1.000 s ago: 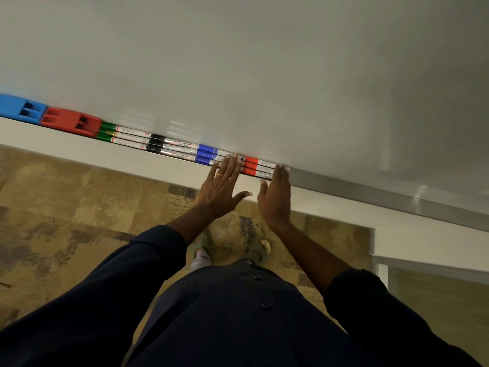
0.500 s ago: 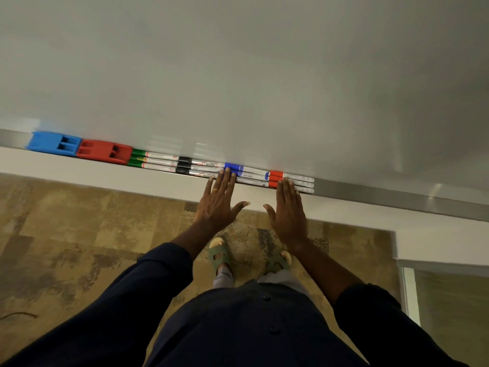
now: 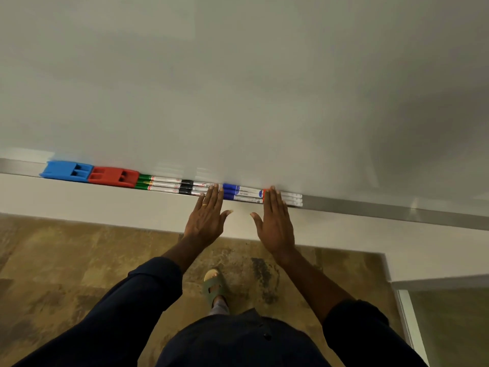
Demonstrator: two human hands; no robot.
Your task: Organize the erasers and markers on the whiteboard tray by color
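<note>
Along the tray (image 3: 370,206) under the whiteboard (image 3: 238,88), everything sits in one line: a blue eraser (image 3: 66,171) at the far left, a red eraser (image 3: 113,176) touching it, then bundles of markers laid end to end, green markers (image 3: 144,181), black markers (image 3: 186,187), blue markers (image 3: 231,192) and red markers (image 3: 265,192) with their white barrels running on to the right. Both hands are flat and open, holding nothing. The left hand (image 3: 205,221) has its fingertips on the barrels between the black and blue caps; the right hand (image 3: 276,221) covers most of the red caps. A second ago the two hands were close together over the blue and red bundles; now they are spread wider apart, and the row looks much the same, tight and straight. I read that as a last patting of the line into place, not a fresh sort. By colour the groups already look complete, so the task seems nearly finished, with only the hands left to lift away. Whether any marker is hidden under the palms I cannot tell
</note>
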